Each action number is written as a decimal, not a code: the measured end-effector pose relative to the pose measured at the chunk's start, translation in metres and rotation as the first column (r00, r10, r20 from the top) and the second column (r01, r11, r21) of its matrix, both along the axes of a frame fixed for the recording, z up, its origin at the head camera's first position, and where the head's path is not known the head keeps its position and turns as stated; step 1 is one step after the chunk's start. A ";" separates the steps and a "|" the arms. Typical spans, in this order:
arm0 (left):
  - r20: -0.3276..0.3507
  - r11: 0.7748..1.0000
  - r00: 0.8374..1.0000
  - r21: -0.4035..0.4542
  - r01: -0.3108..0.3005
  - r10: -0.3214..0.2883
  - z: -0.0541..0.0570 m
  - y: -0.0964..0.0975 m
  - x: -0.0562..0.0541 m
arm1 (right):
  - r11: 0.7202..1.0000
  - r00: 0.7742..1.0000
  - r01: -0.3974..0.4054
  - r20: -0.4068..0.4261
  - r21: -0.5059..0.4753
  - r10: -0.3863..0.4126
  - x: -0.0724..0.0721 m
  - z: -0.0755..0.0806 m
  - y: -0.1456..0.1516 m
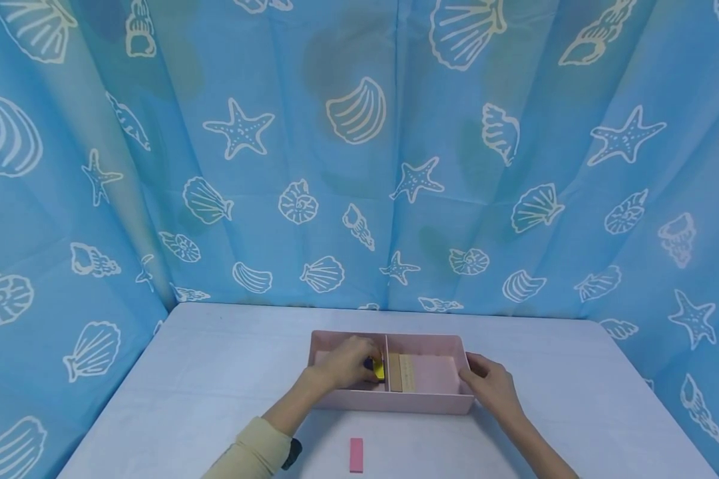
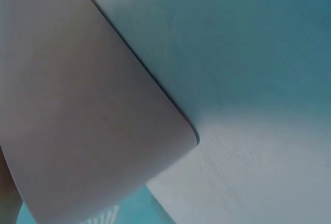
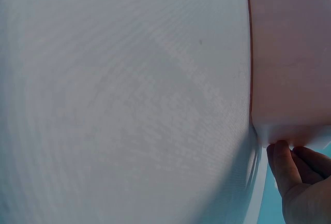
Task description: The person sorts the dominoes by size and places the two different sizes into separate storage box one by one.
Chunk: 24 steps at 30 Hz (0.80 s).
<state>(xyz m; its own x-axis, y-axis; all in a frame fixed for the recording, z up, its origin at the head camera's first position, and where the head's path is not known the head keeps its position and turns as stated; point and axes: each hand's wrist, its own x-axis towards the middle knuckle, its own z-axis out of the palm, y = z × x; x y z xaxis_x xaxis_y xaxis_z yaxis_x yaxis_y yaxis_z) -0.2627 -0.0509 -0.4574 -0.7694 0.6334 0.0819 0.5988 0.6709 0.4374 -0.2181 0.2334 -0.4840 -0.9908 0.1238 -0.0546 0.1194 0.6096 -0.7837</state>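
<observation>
A pink two-compartment box [image 1: 395, 401] stands on the table. My left hand [image 1: 350, 362] reaches into its left compartment and pinches a small yellow and dark object [image 1: 379, 369] beside the divider; the fingers hide part of it. At the box's right end, my right hand [image 1: 494, 386] holds the end wall with thumb and fingers. The right wrist view shows those fingertips [image 3: 282, 146] against the wall. In the right compartment, a tan strip [image 1: 395, 372] and a paler marked strip [image 1: 407, 372] lie side by side along the divider.
A small pink rectangular piece [image 1: 356, 455] lies on the white table [image 1: 216, 399] in front of the box. Behind and at both sides hangs a blue curtain [image 1: 311, 159] with shell and starfish prints. The left wrist view shows mostly the box's outer wall [image 2: 98, 110].
</observation>
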 end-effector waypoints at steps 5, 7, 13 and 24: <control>0.015 1.000 1.000 0.004 -0.010 0.010 -0.003 0.001 0.000 | 1.000 1.000 -0.009 -0.008 0.004 0.009 0.001 0.000 -0.001; 0.023 1.000 1.000 0.007 -0.013 0.013 -0.004 0.002 0.000 | 1.000 1.000 -0.009 -0.008 0.000 0.009 0.001 0.000 -0.001; 0.022 1.000 1.000 0.010 -0.011 0.011 -0.007 0.002 0.000 | 1.000 1.000 0.003 0.003 0.009 -0.004 0.000 0.001 -0.002; 0.036 1.000 0.999 -0.013 -0.015 0.016 -0.004 0.003 -0.001 | 1.000 0.999 0.005 0.032 0.019 -0.005 -0.001 0.002 -0.002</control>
<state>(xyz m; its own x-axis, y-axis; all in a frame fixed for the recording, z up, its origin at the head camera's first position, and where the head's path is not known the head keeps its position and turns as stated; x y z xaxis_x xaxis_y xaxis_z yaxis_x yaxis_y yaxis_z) -0.2636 -0.0480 -0.4619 -0.7815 0.6223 0.0454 0.5722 0.6858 0.4498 -0.2195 0.2315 -0.4815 -0.9879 0.1301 -0.0842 0.1476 0.6236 -0.7677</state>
